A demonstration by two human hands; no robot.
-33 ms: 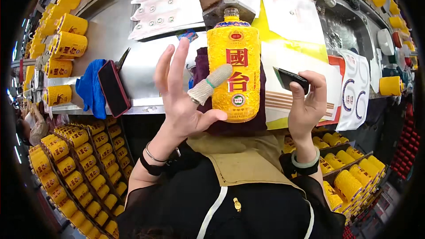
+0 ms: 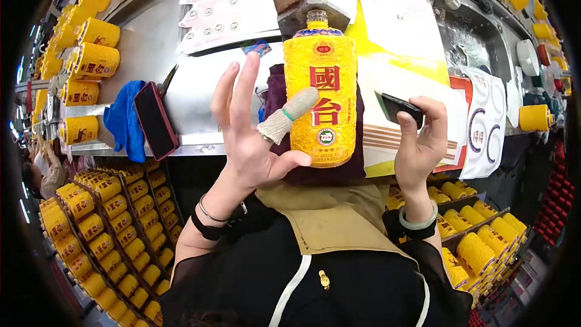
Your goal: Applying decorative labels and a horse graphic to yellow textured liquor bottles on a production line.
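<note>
The left hand's (image 2: 249, 152) fingers are spread, thumb and beige knit finger sleeve (image 2: 285, 117) seemingly touching the yellow embossed bottle (image 2: 336, 100) beside them; the right hand's (image 2: 422, 151) fingers pinch a flat black scraper-like tool (image 2: 402, 109). Light contact could let the bottle roll; a slipping edge could scratch it.

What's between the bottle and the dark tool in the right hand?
In the head view: a strip of purple cloth beside the yellow bottle, then pale sheet, up to the dark tool in the right hand.
</note>
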